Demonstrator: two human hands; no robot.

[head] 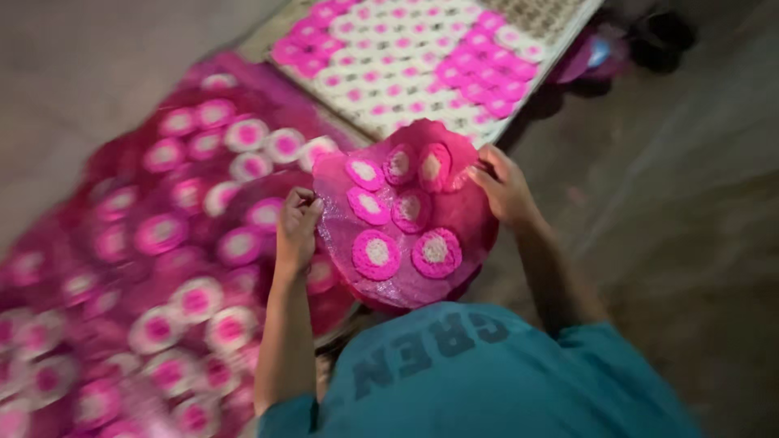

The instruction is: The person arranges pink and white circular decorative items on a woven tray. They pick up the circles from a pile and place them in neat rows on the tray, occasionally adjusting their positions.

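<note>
Squarely between both hands, the pink sheet of round discs lies held flat, left hand pinching its left edge, right hand gripping its far-right edge, equally near.

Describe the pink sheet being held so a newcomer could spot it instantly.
Below the white tray at the top, find the person's two hands. The left hand and right hand lift a round pink sheet with seven pink-and-white discs; unlike the sheets on the floor, it is raised.

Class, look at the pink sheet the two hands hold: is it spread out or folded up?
Spread out. The pink sheet is open between left hand and right hand, showing seven round discs.
</note>
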